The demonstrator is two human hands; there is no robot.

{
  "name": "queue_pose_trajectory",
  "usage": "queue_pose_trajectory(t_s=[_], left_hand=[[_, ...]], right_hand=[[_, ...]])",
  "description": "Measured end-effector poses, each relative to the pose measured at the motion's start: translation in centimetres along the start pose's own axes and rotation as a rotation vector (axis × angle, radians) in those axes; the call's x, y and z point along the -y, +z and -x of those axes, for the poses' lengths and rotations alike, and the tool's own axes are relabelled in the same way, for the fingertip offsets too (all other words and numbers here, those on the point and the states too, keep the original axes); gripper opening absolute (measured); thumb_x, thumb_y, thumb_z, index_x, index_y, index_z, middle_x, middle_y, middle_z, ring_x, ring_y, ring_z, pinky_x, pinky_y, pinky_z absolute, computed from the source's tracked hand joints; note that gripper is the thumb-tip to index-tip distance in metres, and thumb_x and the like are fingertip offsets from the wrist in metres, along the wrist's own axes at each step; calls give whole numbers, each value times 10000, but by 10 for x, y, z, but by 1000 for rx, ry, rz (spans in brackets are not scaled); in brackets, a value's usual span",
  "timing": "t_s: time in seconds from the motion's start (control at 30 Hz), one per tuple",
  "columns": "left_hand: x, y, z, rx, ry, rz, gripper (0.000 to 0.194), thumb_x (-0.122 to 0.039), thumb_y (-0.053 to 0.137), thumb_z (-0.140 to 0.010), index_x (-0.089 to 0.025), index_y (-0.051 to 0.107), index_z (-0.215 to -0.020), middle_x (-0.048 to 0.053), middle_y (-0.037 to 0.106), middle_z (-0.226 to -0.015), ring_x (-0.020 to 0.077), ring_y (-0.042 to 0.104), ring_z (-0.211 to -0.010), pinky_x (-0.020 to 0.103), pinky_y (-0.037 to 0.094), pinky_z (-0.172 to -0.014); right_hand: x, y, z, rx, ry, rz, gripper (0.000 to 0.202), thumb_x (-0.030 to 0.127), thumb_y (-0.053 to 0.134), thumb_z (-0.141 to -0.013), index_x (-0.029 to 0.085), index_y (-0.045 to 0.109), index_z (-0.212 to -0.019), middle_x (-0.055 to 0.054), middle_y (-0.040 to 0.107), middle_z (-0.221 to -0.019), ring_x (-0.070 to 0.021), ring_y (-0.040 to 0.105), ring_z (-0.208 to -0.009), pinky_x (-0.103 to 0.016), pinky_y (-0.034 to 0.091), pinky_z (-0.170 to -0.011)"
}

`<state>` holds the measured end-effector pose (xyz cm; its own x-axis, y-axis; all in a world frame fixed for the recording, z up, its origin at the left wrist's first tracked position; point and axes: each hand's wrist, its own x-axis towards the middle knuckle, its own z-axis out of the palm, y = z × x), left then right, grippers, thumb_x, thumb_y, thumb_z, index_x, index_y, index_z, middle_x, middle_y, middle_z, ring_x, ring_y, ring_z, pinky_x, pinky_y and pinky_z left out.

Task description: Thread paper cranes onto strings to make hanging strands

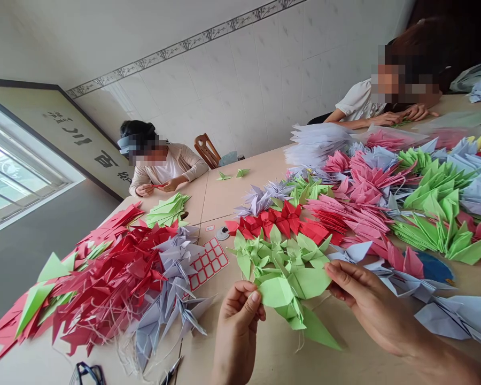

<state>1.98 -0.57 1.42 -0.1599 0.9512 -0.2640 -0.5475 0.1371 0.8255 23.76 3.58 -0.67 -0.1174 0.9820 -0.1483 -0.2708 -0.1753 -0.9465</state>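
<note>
At five o'clock, the left hand (238, 326) and right hand (371, 302) each pinch a wing edge of a green paper crane (278, 291) — probably light, soft, easily creased, so edges suit a gentle grip (its body might crush). Toward two o'clock, clear plastic (436, 132) seems to cover pink folded paper (385, 140).

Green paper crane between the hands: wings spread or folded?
Spread: its wings reach out flat toward the left hand and right hand.
</note>
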Motion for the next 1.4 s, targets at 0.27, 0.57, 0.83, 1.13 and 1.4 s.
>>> queue_pose_trajectory(t_s=[0.27, 0.57, 0.83, 1.13, 1.4], left_hand=[[1, -5, -5, -35, -4, 29, 237, -212, 877, -641, -191, 712, -810, -46, 584, -633, 57, 525, -565, 151, 455, -588], [-2, -4, -5, -66, -47, 65, 226, -220, 885, -632, -179, 703, -759, -37, 597, -683, 53, 544, -571, 148, 492, -584], [-3, -3, -5, -78, -55, 79, 230, -219, 883, -638, -170, 699, -769, -33, 601, -695, 53, 557, -567, 151, 504, -570], [-1, -4, -4, -26, -83, 55, 224, -174, 864, -658, -161, 691, -799, -29, 606, -681, 59, 567, -581, 164, 493, -584], [-1, -3, -5, -26, -73, 30, 209, -186, 853, -669, -163, 683, -789, -30, 589, -680, 60, 540, -579, 168, 474, -578]], right_hand=[[1, 1, -1, 35, 11, -40, 377, 517, 742, -777, 202, 579, -647, 45, 401, -638, -135, 322, -637, -244, 335, -586], [3, 2, -3, 41, 23, -58, 388, 531, 751, -763, 206, 575, -646, 46, 410, -632, -140, 327, -644, -246, 330, -598], [6, 4, -1, 11, 24, -57, 406, 563, 742, -753, 207, 583, -642, 33, 473, -640, -145, 378, -647, -248, 360, -604], [8, 6, -2, -14, 5, -38, 384, 551, 741, -755, 218, 590, -638, 21, 484, -643, -156, 398, -638, -264, 388, -592], [7, 5, -2, -34, -7, -33, 374, 545, 757, -740, 211, 617, -645, 11, 514, -650, -151, 411, -624, -265, 400, -578]])
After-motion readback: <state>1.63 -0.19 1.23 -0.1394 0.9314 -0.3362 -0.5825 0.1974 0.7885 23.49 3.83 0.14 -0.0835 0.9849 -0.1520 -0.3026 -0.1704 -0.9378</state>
